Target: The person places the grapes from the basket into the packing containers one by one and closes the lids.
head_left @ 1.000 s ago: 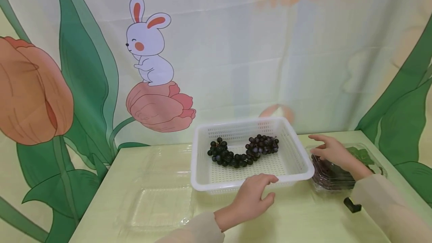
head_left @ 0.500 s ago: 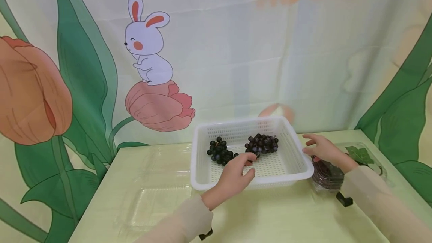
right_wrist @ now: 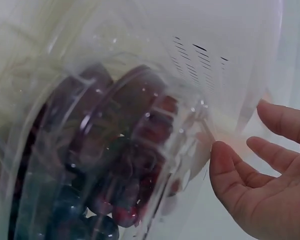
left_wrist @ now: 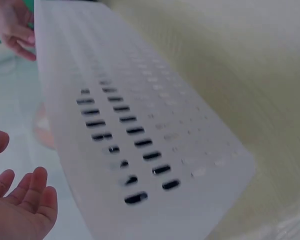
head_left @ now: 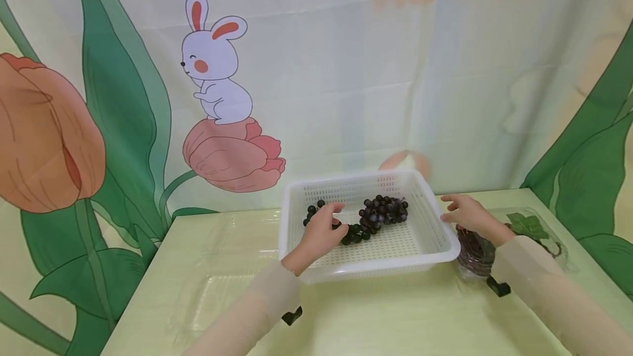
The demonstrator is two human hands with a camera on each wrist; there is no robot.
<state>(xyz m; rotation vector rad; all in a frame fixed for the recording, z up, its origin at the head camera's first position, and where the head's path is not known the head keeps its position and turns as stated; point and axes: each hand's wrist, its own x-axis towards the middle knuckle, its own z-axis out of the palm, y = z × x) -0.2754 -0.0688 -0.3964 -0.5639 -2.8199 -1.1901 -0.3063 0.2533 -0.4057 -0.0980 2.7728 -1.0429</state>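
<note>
In the head view, a white slotted plastic basket (head_left: 376,262) holds bunches of dark grapes (head_left: 384,211). My left hand (head_left: 318,233) is over the basket's left part, hiding some of the grapes there. The left wrist view shows that hand (left_wrist: 25,207) beyond the basket's rim, with loosely bent fingers and nothing in its grasp. At the basket's right rim is my right hand (head_left: 472,216). In the right wrist view its fingers are spread beside the rim; contact is hard to tell. Below it sits a clear plastic box (right_wrist: 140,135) of dark red grapes.
Clear plastic trays (head_left: 232,298) lie on the table left of the basket. A green leaf (head_left: 528,226) lies by the grape box at the right. Behind the table hangs a cloth (head_left: 336,87) printed with a rabbit and tulips.
My left hand has moved from in front of the basket, up and leftward, to over its left side. My right hand has shifted slightly left, from over the grape box to the basket's rim.
</note>
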